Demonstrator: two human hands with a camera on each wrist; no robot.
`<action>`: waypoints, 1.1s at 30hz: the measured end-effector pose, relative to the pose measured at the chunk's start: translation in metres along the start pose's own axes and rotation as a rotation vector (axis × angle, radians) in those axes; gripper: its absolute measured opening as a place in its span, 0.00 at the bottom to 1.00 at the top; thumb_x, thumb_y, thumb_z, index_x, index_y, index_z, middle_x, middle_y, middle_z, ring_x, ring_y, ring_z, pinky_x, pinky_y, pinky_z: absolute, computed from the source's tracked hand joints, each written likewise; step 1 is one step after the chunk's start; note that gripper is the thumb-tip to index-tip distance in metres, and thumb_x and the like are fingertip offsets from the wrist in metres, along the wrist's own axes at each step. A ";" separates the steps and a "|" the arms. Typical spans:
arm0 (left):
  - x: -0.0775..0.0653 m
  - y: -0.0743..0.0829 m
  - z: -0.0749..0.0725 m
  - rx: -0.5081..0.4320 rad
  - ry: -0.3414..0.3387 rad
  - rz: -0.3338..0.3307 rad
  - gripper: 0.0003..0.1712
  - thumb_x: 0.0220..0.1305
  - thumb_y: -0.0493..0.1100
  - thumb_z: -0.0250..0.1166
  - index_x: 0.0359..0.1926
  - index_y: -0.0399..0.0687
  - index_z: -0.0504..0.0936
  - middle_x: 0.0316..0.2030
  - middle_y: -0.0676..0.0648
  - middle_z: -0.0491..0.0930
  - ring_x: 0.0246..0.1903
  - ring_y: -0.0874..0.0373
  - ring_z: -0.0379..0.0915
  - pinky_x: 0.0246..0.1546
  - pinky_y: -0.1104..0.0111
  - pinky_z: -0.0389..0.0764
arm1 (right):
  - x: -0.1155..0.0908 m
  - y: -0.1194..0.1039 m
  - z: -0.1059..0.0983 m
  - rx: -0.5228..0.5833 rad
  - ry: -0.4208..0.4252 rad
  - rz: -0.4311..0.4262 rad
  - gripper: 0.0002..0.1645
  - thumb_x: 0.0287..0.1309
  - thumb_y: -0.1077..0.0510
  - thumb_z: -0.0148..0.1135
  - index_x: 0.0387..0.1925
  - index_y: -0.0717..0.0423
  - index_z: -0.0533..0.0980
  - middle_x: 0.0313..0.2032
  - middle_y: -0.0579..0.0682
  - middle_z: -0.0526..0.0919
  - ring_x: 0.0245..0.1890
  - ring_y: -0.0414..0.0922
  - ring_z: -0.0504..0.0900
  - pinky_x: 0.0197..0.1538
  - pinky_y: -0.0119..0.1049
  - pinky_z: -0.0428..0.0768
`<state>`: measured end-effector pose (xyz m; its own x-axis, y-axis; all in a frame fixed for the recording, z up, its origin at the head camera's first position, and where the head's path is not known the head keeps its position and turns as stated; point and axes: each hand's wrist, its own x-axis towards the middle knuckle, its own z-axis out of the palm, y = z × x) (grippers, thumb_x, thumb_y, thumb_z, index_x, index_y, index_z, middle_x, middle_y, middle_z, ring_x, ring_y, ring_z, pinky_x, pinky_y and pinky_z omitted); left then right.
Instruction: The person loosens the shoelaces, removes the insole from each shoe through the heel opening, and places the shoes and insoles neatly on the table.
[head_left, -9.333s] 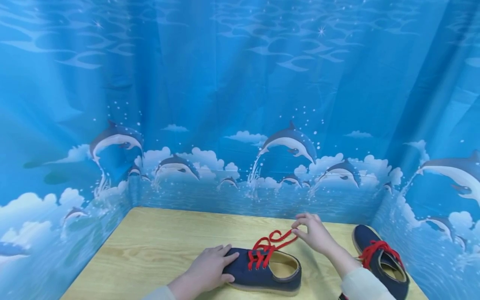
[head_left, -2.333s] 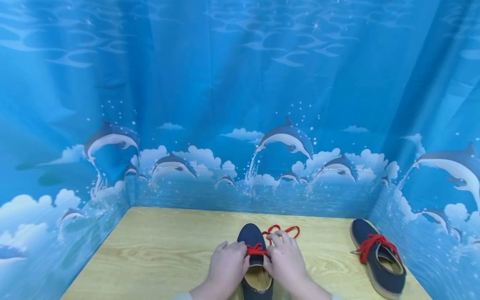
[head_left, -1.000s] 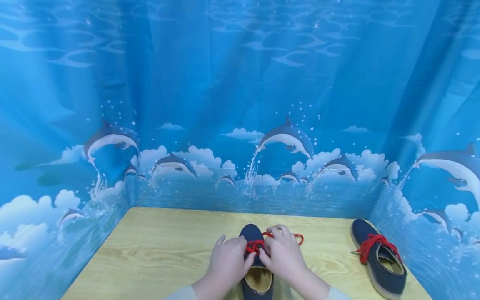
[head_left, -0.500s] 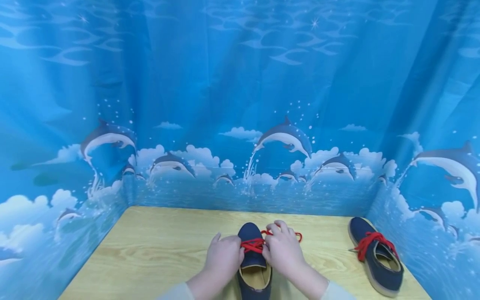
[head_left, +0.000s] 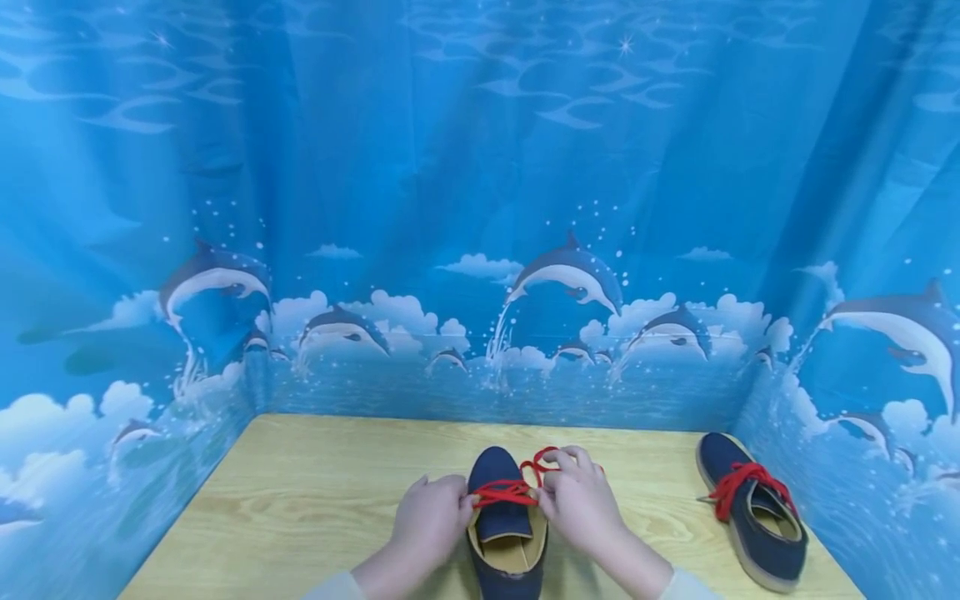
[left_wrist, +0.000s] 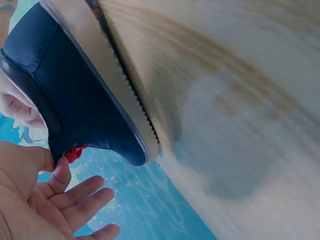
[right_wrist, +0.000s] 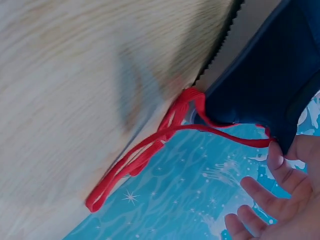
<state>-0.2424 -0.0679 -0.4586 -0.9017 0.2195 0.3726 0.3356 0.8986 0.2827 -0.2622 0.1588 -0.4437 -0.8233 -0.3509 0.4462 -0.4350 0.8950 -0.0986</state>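
A navy shoe (head_left: 498, 467) with red laces (head_left: 504, 492) stands on the table, toe pointing away. My left hand (head_left: 429, 521) pinches the left eyelet flap between thumb and index finger; the left wrist view shows that pinch on the shoe (left_wrist: 75, 85), other fingers spread. On the opposite side my right hand (head_left: 585, 508) pinches the right flap. Seen from the right wrist, its thumb and index finger grip the flap's corner where the red lace (right_wrist: 150, 132) meets it. The lace's loose length trails off in loops beyond the shoe's right side. The two flaps are held apart, the tongue showing between.
A second navy shoe (head_left: 783, 550) stands at the table's right side, its red laces (head_left: 750, 482) lying across its top. A blue curtain printed with dolphins (head_left: 480, 208) surrounds the wooden table (head_left: 315, 492) at the back and sides.
Since 9.3 s ago the shoe has turned from toe-left to toe-away, and my right hand has left the loose lace for the flap. Lately my hands have moved apart, widening the shoe's opening.
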 end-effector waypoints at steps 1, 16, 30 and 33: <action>-0.001 -0.001 -0.001 -0.008 0.000 -0.005 0.19 0.63 0.47 0.68 0.19 0.56 0.71 0.15 0.60 0.68 0.19 0.62 0.72 0.55 0.46 0.77 | 0.000 0.001 0.000 0.005 -0.006 0.003 0.21 0.54 0.51 0.74 0.11 0.41 0.75 0.51 0.47 0.83 0.57 0.55 0.74 0.50 0.56 0.78; -0.004 -0.004 0.000 -0.043 0.002 -0.008 0.20 0.64 0.47 0.67 0.18 0.57 0.69 0.16 0.62 0.67 0.18 0.64 0.69 0.54 0.44 0.78 | -0.002 -0.001 0.004 0.044 0.002 -0.003 0.20 0.55 0.53 0.73 0.13 0.41 0.75 0.51 0.47 0.82 0.56 0.54 0.74 0.50 0.56 0.77; -0.004 0.004 0.001 -0.082 -0.004 0.053 0.23 0.64 0.54 0.68 0.18 0.58 0.69 0.18 0.61 0.65 0.17 0.66 0.62 0.49 0.42 0.79 | -0.005 -0.004 0.009 0.082 0.036 -0.029 0.24 0.55 0.49 0.72 0.13 0.39 0.67 0.48 0.51 0.83 0.54 0.56 0.75 0.53 0.57 0.76; -0.006 0.005 0.002 -0.090 -0.025 0.053 0.24 0.64 0.57 0.68 0.18 0.58 0.67 0.18 0.61 0.63 0.17 0.67 0.58 0.50 0.41 0.79 | -0.008 -0.005 0.010 0.084 0.034 -0.044 0.25 0.53 0.48 0.73 0.12 0.39 0.65 0.48 0.50 0.83 0.53 0.56 0.75 0.54 0.56 0.76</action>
<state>-0.2356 -0.0644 -0.4614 -0.8884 0.2762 0.3667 0.4048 0.8481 0.3419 -0.2574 0.1545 -0.4551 -0.7903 -0.3784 0.4819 -0.5006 0.8523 -0.1516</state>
